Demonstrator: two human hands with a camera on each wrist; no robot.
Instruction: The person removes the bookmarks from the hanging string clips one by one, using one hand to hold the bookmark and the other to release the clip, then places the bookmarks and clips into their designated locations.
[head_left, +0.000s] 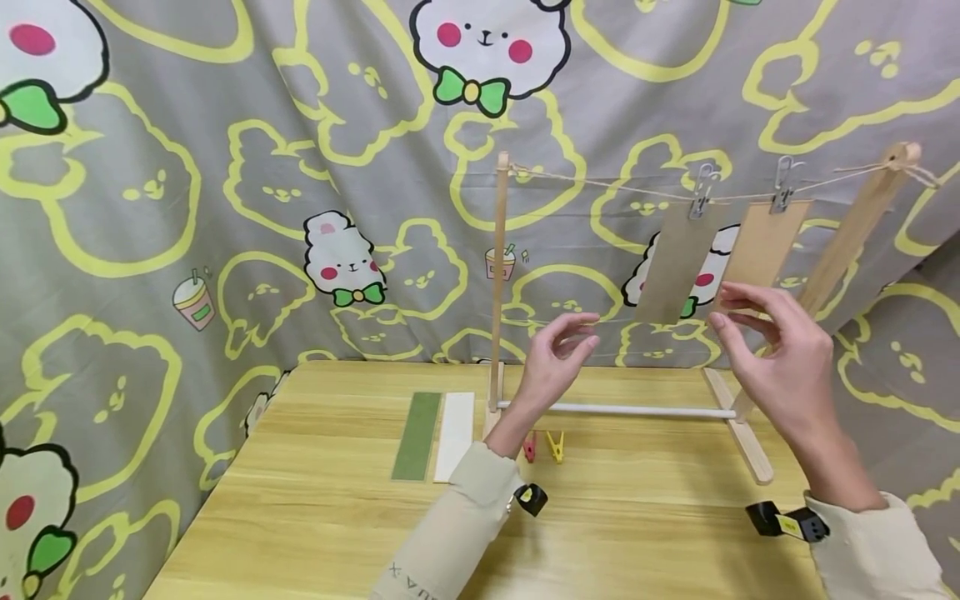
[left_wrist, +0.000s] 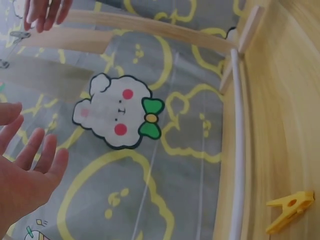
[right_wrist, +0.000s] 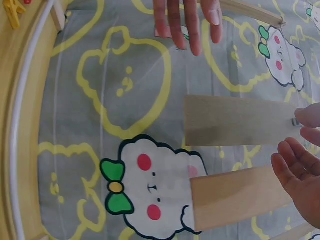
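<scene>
Two thin strips hang from a string [head_left: 592, 181] on a wooden frame: a grey-brown strip [head_left: 677, 262] and a tan strip [head_left: 767, 242]. Each is held by a metal clip, one clip [head_left: 702, 193] on the left and another clip [head_left: 783, 187] on the right. My right hand [head_left: 783, 354] is raised in front of the tan strip, fingers loosely bent with nothing between them. Left of the strips, my left hand [head_left: 557, 358] is held up in the air, its fingers relaxed and holding nothing. In the left wrist view the left hand [left_wrist: 32, 172] appears palm up.
A green strip [head_left: 417, 436] and a white strip [head_left: 454, 435] lie on the table left of the frame. Near the left forearm are a pink clothespin [head_left: 530, 447] and a yellow clothespin [head_left: 555, 446]. A white rod [head_left: 630, 410] joins the frame's feet. A patterned curtain [head_left: 247, 192] hangs behind.
</scene>
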